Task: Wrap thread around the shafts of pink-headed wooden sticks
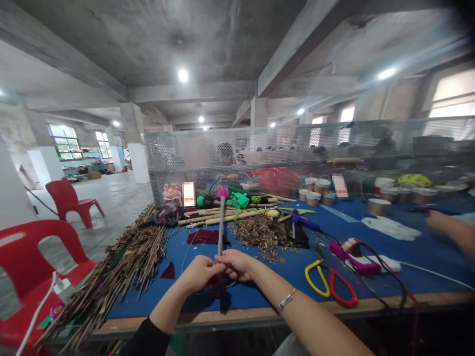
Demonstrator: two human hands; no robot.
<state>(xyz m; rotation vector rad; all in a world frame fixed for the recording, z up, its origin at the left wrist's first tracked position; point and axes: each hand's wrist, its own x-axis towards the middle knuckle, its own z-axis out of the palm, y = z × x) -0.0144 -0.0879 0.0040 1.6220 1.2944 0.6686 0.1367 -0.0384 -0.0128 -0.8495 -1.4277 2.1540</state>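
My left hand (203,273) and my right hand (236,264) meet near the table's front edge, fingers pinched together. Between them rises a thin grey stick (221,225), its lower end in my fingers and its upper part pointing away from me. A magenta ball (222,193) shows at the far end of the stick. Dark red cloth hangs beneath my hands, partly hidden by them. Beyond my hands lies a flat piece of dark red cloth (203,237), and a small dark red scrap (168,270) is to the left.
Thin brown twigs (139,257) cover the left side of the blue table (274,291). Wood chips (261,235) lie behind my right hand. Scissors with yellow and red handles (343,288), a blue glue gun (305,220) and cables are rightward. Another person's hand (445,225) is at far right.
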